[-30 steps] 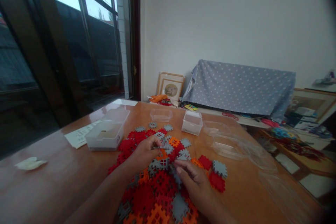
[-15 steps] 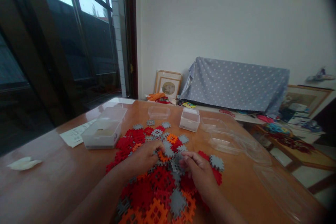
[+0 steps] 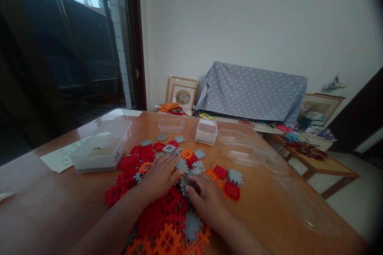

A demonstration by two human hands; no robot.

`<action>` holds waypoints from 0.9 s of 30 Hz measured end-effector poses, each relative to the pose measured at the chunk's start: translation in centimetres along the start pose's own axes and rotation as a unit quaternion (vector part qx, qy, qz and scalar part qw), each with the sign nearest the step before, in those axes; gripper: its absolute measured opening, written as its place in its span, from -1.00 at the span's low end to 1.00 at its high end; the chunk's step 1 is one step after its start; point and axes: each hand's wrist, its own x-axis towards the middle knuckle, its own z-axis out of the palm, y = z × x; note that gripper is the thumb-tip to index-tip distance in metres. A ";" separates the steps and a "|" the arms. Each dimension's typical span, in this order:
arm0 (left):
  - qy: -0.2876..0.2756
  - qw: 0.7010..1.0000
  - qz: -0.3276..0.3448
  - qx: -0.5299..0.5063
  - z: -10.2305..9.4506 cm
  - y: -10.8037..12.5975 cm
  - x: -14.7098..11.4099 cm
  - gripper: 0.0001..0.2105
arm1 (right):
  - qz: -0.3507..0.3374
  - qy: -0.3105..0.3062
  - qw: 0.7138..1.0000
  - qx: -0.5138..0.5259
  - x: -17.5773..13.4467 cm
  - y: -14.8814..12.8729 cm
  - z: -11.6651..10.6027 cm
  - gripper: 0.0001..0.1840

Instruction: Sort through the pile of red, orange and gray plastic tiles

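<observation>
Many flat, square, notched plastic interlocking pieces in red, orange and grey lie in a loose pile on the wooden table [image 3: 260, 215]. My left hand [image 3: 160, 175] rests over the pile, palm down, with its fingers stretched forward and nothing visibly held. Just to its right, my right hand [image 3: 206, 195] is curled, thumb and forefinger pinching the edge of a grey interlocking piece [image 3: 184, 185]. Its other fingers are bent and partly hidden. Nearer me lie another grey piece [image 3: 192, 226] and an orange latticed piece [image 3: 168, 240].
A lidless clear box [image 3: 97, 155] stands on the left by a written paper sheet [image 3: 56, 158]. Farther back are a shallow clear tray [image 3: 171, 125] and a small white box [image 3: 206, 132]. Clear plastic containers [image 3: 243, 154] and a lid [image 3: 305, 205] lie to the right.
My left hand has flattened and stretched its fingers over the pile. My right hand has moved left, closer to it. The camera view has turned slightly to the right.
</observation>
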 end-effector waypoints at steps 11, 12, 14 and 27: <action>0.074 0.977 -0.026 -0.199 -0.4 1.1 0.5 -0.61 | -0.021 0.034 0.999 0.003 0.0 0.5 0.1 -0.70; 0.077 0.967 -0.045 -0.239 -0.4 1.2 0.6 -0.63 | -0.025 0.041 0.999 0.007 0.0 0.5 -0.1 -0.67; 0.071 0.942 -0.077 -0.318 -0.6 1.5 0.7 -0.63 | -0.036 0.055 0.998 0.012 0.0 0.5 -0.4 -0.58; -0.028 0.866 -0.128 -0.482 -2.8 4.7 -0.3 -0.57 | -0.063 0.014 0.998 -0.011 -0.5 -1.0 -2.2 -0.25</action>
